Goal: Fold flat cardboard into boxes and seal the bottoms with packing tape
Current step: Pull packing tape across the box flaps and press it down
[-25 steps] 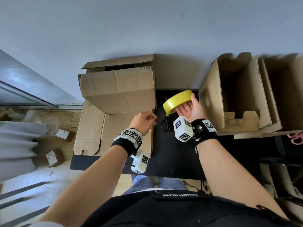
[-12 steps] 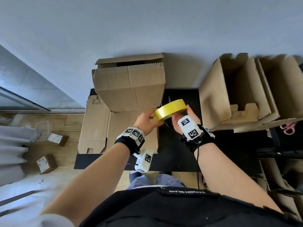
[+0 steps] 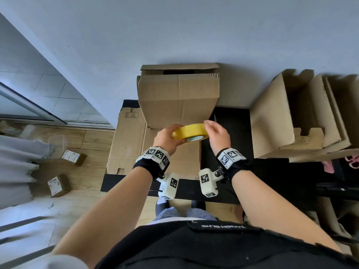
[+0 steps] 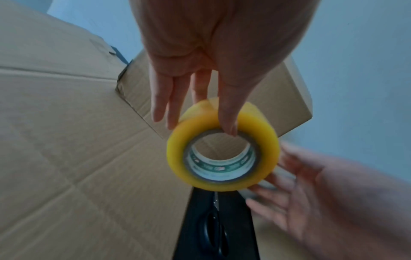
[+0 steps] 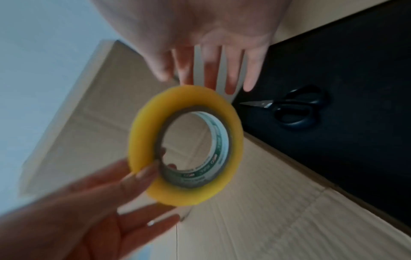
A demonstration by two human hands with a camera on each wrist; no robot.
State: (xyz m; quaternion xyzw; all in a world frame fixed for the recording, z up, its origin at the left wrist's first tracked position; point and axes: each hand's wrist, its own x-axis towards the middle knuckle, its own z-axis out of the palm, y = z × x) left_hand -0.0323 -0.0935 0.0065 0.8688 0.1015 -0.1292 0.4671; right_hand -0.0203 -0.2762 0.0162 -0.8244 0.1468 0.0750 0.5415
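Gripping the yellow tape roll [image 3: 189, 133] now is the left hand [image 3: 167, 139], thumb on the rim and a finger hooked into the core. Half a sec earlier it was held w/ both hands; the right hand [image 3: 217, 135] is now off it, fingers spread, tips near the rim, contact perhaps gone (blurred). Roll is held above flat cardboard [image 3: 128, 144], in front of the folded box [image 3: 177, 100].

Held yellow tape roll [image 3: 189, 132] aloft above flat cardboard [image 3: 136, 146]; stood folded box [image 3: 177, 100] upright just behind.
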